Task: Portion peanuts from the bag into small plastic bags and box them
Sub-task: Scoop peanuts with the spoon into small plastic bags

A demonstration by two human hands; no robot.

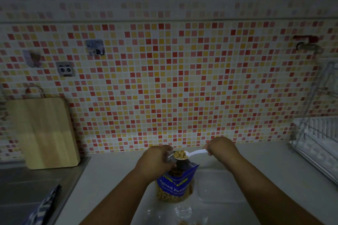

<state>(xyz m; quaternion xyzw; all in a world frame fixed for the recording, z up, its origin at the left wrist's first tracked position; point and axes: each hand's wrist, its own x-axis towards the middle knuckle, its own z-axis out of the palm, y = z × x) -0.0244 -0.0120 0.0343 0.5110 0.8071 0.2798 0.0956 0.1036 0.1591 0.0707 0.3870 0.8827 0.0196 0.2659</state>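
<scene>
A blue bag of salted peanuts (175, 188) stands open on the counter in the head view. My left hand (157, 159) grips a small clear plastic bag (169, 156) just above the peanut bag's mouth. My right hand (222, 147) pinches the handle of a white plastic spoon (193, 153) heaped with peanuts, its bowl at the small bag's opening. A clear plastic box (219, 186) lies on the counter to the right of the peanut bag. More clear plastic bags (182, 213), some holding peanuts, lie near the bottom edge.
A wooden cutting board (43, 131) leans on the tiled wall at the left, above a steel sink (27, 188) with a checked cloth (43, 208). A wire dish rack (318, 142) stands at the right. A tap (307, 44) is on the wall.
</scene>
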